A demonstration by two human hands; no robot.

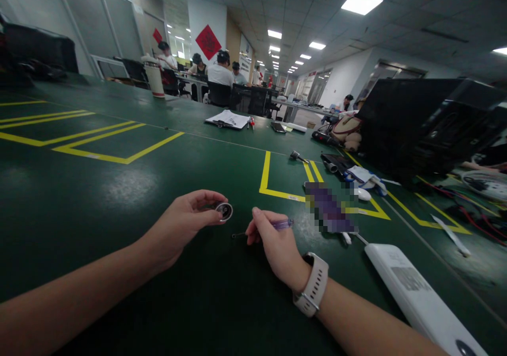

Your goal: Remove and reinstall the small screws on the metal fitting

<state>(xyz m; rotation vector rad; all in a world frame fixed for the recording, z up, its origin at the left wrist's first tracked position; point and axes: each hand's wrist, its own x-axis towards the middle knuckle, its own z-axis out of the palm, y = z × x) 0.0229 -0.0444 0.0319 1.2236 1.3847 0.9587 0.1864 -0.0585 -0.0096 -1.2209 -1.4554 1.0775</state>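
Observation:
My left hand (pixel 178 226) pinches a small round metal part (pixel 225 211) between thumb and fingers, its open end with a dark inside turned toward me. To its right, my right hand (pixel 277 247) is closed around a slim screwdriver (pixel 282 224) with a see-through purple handle. The thin shaft comes out below the fingers and points left, its tip apart from the metal part. What sits at the tip is too small to tell. Both hands are just above the green tabletop (pixel 190 298).
A white power strip (pixel 420 292) lies at the right, near a blurred-out phone-like object (pixel 330 208). Beyond are a small dark metal piece (pixel 296 156), a cloth (pixel 364 178) and a clipboard with papers (pixel 227 119). A cup (pixel 153 78) stands at the back left; several people sit farther off.

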